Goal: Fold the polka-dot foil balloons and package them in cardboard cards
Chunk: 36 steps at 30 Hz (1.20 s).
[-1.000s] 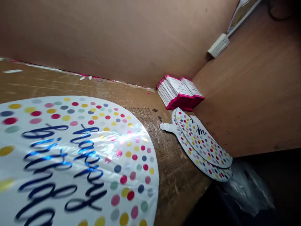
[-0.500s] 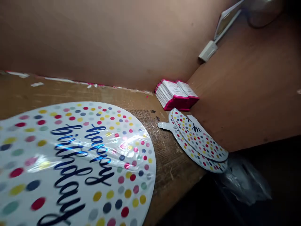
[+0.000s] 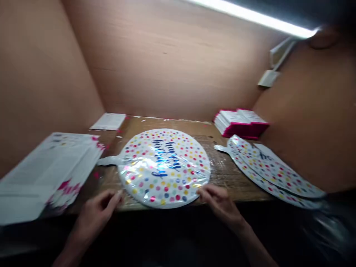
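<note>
A flat, round foil balloon [image 3: 164, 167] lies on the table, white with coloured dots and "happy birthday" lettering. Its narrow tail points left. The thumb and fingers of my right hand [image 3: 218, 200] pinch its lower right edge. My left hand [image 3: 97, 211] is by the lower left edge, just apart from it. Its fingers are curled and the thumb tip is close to them; blur hides whether anything is between them.
White printed sheets with pink edges [image 3: 47, 167] lie at the left. Smaller white cards [image 3: 108, 121] are behind them. Pink-edged packs [image 3: 241, 122] stand at the back right, before more dotted balloons [image 3: 275, 174]. Wooden panels [image 3: 167, 66] enclose the table on three sides.
The view has pulled back and swung left, so the whole balloon, the left-hand sheets and the lamp now show. Both my hands have come into view, the right on the balloon's edge.
</note>
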Each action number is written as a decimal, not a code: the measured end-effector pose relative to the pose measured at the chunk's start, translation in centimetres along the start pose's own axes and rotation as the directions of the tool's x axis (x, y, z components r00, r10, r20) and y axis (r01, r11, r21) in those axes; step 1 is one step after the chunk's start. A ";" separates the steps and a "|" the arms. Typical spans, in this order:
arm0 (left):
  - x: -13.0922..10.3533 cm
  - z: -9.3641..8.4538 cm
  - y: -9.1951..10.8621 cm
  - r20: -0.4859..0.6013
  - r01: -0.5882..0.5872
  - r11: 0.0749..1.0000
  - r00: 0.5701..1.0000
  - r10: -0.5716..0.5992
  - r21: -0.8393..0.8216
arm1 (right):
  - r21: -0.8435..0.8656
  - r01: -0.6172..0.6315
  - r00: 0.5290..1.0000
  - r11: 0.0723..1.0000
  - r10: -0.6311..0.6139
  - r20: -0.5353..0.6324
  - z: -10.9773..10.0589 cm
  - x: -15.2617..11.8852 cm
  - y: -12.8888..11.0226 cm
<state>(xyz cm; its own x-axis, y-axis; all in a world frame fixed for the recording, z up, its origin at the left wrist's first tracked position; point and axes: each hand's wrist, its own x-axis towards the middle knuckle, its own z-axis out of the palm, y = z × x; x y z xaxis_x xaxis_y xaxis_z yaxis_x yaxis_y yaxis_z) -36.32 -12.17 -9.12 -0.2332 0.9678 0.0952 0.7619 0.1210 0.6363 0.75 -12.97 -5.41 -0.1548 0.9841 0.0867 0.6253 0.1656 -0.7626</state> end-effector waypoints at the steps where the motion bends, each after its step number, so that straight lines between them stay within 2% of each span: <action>1: 1.3 -0.6 -0.1 -0.114 0.043 0.997 0.993 -0.036 0.057 | -0.052 0.067 0.994 0.996 -0.071 -0.078 0.5 2.4 -0.2; 2: 3.0 -1.1 -0.1 -0.229 0.039 0.991 0.973 -0.009 0.127 | -0.110 0.119 0.982 0.987 -0.133 -0.131 1.1 4.9 -0.2; 3: 4.8 -1.3 0.0 -0.296 0.005 0.978 0.953 0.058 0.207 | -0.176 0.153 0.970 0.972 -0.182 -0.160 1.9 7.4 0.0; 4: 6.6 -1.3 0.1 -0.292 -0.049 0.957 0.947 0.135 0.285 | -0.258 0.150 0.961 0.955 -0.202 -0.188 2.6 9.6 0.4; 6: 9.8 -0.9 0.4 -0.183 -0.181 0.903 0.946 0.268 0.389 | -0.445 0.043 0.963 0.895 -0.156 -0.221 3.7 13.4 1.8; 8: 11.9 -0.1 0.4 -0.041 -0.274 0.866 0.947 0.319 0.418 | -0.595 -0.051 0.980 0.802 -0.075 -0.185 4.3 15.6 3.5; 11: 13.0 1.1 -0.3 0.040 -0.290 0.865 0.953 0.301 0.409 | -0.710 -0.033 0.997 0.703 -0.026 -0.072 4.3 16.5 5.4; 13: 12.9 1.5 -0.8 0.054 -0.299 0.867 0.951 0.303 0.399 | -0.746 -0.007 0.998 0.666 -0.042 -0.047 4.3 16.3 5.3; 14: 12.7 1.5 -1.0 0.070 -0.310 0.864 0.949 0.308 0.396 | -0.761 -0.004 0.998 0.649 -0.050 -0.049 4.6 16.2 4.5; 16: 11.8 1.0 -1.0 0.057 -0.316 0.878 0.947 0.317 0.361 | -0.760 0.040 0.994 0.649 -0.100 -0.033 6.0 16.0 1.5; 17: 11.1 0.5 -0.8 0.009 -0.305 0.896 0.948 0.319 0.322 | -0.751 0.080 0.990 0.655 -0.137 -0.014 7.3 16.0 -0.8; 19: 8.8 -0.8 -0.4 -0.167 -0.271 0.937 0.936 0.310 0.219 | -0.680 0.293 0.951 0.673 -0.282 0.130 11.0 16.1 -6.1; 21: 5.8 -2.4 0.0 -0.375 -0.249 0.953 0.878 0.297 0.173 | -0.646 0.419 0.906 0.638 -0.338 0.254 15.4 16.3 -11.2; 22: 4.3 -3.2 0.0 -0.458 -0.234 0.948 0.833 0.310 0.215 | -0.647 0.469 0.883 0.602 -0.347 0.317 17.5 16.4 -13.3; 23: 3.0 -4.1 -0.2 -0.514 -0.205 0.937 0.792 0.328 0.283 | -0.663 0.502 0.864 0.555 -0.348 0.364 19.5 16.5 -15.0; 24: 2.0 -5.0 -0.6 -0.541 -0.152 0.922 0.771 0.336 0.356 | -0.695 0.526 0.850 0.491 -0.342 0.401 21.2 16.7 -16.2; 25: 1.4 -5.7 -1.2 -0.540 -0.088 0.900 0.773 0.331 0.426 | -0.725 0.536 0.843 0.433 -0.325 0.429 22.7 16.8 -17.0; 27: 1.4 -6.9 -2.7 -0.473 0.027 0.845 0.838 0.272 0.533 | -0.771 0.532 0.845 0.350 -0.281 0.456 24.7 17.0 -17.6; 30: 3.3 -7.8 -4.9 -0.317 0.062 0.776 0.931 0.183 0.628 | -0.787 0.519 0.854 0.332 -0.229 0.467 26.1 17.1 -17.7; 33: 5.3 -7.9 -6.1 -0.229 0.010 0.740 0.953 0.196 0.673 | -0.773 0.529 0.849 0.350 -0.219 0.482 25.9 17.4 -17.8; 36: 6.3 -8.1 -6.3 -0.216 -0.016 0.742 0.952 0.216 0.670 | -0.723 0.569 0.822 0.393 -0.257 0.508 24.8 18.1 -17.5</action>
<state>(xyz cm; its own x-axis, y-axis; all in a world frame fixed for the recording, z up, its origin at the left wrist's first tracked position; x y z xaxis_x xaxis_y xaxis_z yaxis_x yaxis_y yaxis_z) -47.43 -8.64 -6.34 -0.1882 0.8999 0.3933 0.9741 0.2221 -0.0419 -31.95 0.40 -6.35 -0.6762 0.7344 -0.0584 0.7104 0.6709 0.2127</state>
